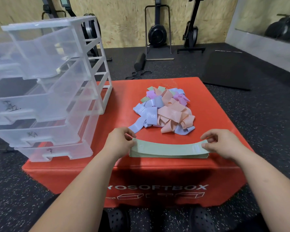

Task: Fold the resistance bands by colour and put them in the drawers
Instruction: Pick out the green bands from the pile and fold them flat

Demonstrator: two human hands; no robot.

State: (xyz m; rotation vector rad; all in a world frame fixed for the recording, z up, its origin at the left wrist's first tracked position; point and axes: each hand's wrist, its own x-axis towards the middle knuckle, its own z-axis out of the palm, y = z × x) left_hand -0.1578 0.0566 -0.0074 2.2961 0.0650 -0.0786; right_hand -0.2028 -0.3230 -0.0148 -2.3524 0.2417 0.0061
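A flat stack of green resistance bands (168, 150) lies near the front edge of the red soft box (208, 104). My left hand (120, 141) pinches the stack's left end and my right hand (222, 142) pinches its right end. Behind the stack is a loose pile of bands (166, 111) in lilac, peach, pink and green. A clear plastic drawer unit (45, 91) stands on the box's left side, with several drawers pulled out toward me.
Black rubber gym floor surrounds the box. Rowing machines (157, 30) stand against the wooden back wall. A dark mat (228, 69) lies on the floor to the right, and a foam roller (139, 61) sits behind the box. My feet show below the box.
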